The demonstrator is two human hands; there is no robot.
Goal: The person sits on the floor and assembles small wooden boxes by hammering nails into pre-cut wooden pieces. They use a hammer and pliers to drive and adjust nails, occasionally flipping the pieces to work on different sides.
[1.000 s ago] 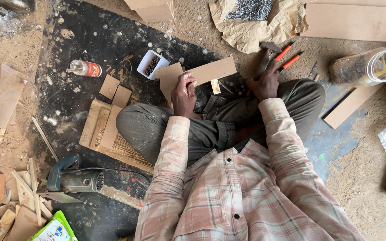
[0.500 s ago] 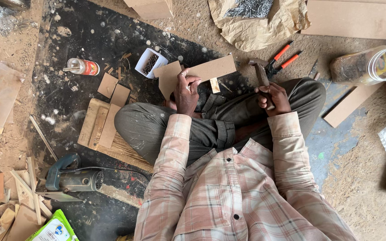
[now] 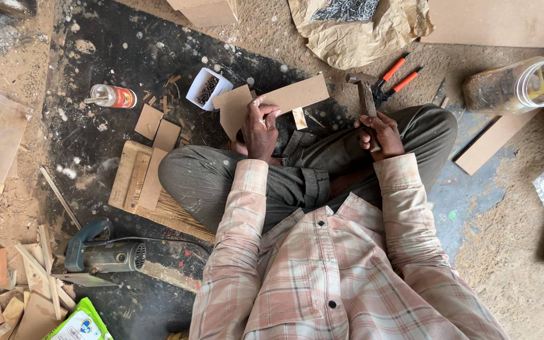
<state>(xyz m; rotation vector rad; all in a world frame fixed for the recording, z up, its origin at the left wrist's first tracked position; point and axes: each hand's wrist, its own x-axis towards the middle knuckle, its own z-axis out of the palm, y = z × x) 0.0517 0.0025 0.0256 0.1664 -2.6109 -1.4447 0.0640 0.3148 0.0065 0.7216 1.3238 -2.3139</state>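
Step in hand, as judged: assembly of small fibreboard pieces by nailing, at the point where the parts are set and the tool is raised.

The left hand (image 3: 260, 126) is closed around the joint of two brown boards (image 3: 272, 99), fingers wrapped over the top where the square panel meets the longer strip; the boards stand above the person's crossed legs, near the middle of the black floor mat (image 3: 96, 56). A short offcut hangs just below the strip.

The right hand (image 3: 380, 131) is clenched on the handle of a hammer (image 3: 365, 94), head upward and pointing away from the body. The hammer head sits to the right of the boards, near but apart from them, at about the same height as the strip's right end.

A white cup of nails (image 3: 208, 88) stands just beside the boards on their left. Orange-handled pliers (image 3: 395, 77) lie beyond the hammer head.

Whether a nail is already placed in the joint cannot be told. The next move calls for a steady hold on the joint and fingers kept off the striking line.
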